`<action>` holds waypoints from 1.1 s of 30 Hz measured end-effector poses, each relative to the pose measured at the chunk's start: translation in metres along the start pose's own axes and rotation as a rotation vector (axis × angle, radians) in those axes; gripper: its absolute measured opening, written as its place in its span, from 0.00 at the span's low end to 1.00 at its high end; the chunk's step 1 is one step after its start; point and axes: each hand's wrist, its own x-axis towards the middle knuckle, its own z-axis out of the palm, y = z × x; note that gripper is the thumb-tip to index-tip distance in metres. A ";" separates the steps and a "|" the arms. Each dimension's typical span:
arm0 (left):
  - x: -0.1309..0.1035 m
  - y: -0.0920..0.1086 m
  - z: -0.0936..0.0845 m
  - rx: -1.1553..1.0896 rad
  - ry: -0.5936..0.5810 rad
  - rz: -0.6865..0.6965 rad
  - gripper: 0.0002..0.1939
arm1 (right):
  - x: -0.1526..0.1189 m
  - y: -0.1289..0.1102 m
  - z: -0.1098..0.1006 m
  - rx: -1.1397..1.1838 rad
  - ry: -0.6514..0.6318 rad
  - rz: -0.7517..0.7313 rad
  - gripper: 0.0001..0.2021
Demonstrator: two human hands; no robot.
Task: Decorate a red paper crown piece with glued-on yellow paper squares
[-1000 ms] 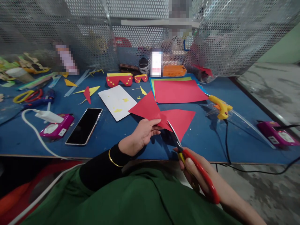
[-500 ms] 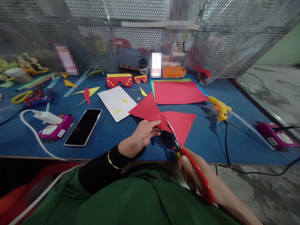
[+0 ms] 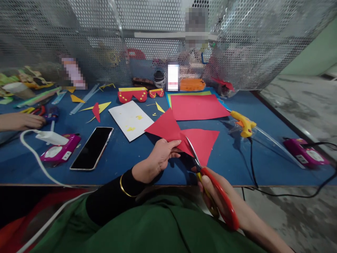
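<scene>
My left hand (image 3: 162,154) pinches the lower edge of a piece of red paper (image 3: 164,128) between thumb and fingers. In my right hand (image 3: 214,186) is a pair of scissors (image 3: 223,202) with red and yellow handles. Its blades lie on the paper near a slit, where the right part of the sheet hangs away as a flap. Part of my right fingers is hidden behind the handles. Just beyond the paper lies a stack of coloured sheets with a red sheet (image 3: 198,107) on top. A white card (image 3: 131,121) with yellow scraps is to the left.
A black phone (image 3: 92,148) and a purple power socket (image 3: 60,149) lie at left, where another person's hand (image 3: 23,121) rests. A yellow glue gun (image 3: 244,124) with its cord is at right. Red paper masks (image 3: 132,95) stand near the mesh screen (image 3: 150,49).
Another person's hand has come in at the far left, over the scissors there. The view has tilted slightly. My hands, the paper and my scissors stay nearly the same.
</scene>
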 end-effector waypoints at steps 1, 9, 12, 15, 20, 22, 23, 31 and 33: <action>0.000 0.000 0.000 0.001 -0.005 -0.002 0.06 | 0.001 0.001 0.001 0.004 0.000 -0.009 0.25; 0.003 0.001 0.000 -0.022 0.035 -0.021 0.06 | 0.007 0.002 0.005 0.044 0.017 0.034 0.25; 0.003 0.002 0.000 -0.024 0.024 -0.025 0.06 | 0.009 0.003 0.006 0.067 0.036 0.028 0.25; 0.002 0.003 0.000 -0.025 0.018 -0.029 0.05 | 0.011 0.005 0.006 0.107 0.035 0.025 0.26; -0.001 0.005 0.000 -0.061 0.008 -0.039 0.02 | 0.011 0.010 0.007 0.117 0.065 0.031 0.26; -0.001 0.006 0.000 -0.110 0.020 -0.038 0.06 | 0.011 0.012 0.007 0.113 0.075 0.021 0.27; -0.001 0.007 0.001 -0.135 0.033 -0.037 0.08 | 0.011 0.013 0.007 0.117 0.072 0.021 0.28; 0.000 0.007 0.003 -0.157 0.116 -0.041 0.03 | 0.006 0.016 0.005 0.042 0.032 -0.009 0.31; -0.001 0.006 0.003 -0.144 0.102 -0.036 0.03 | 0.005 0.015 0.003 0.007 0.032 -0.043 0.31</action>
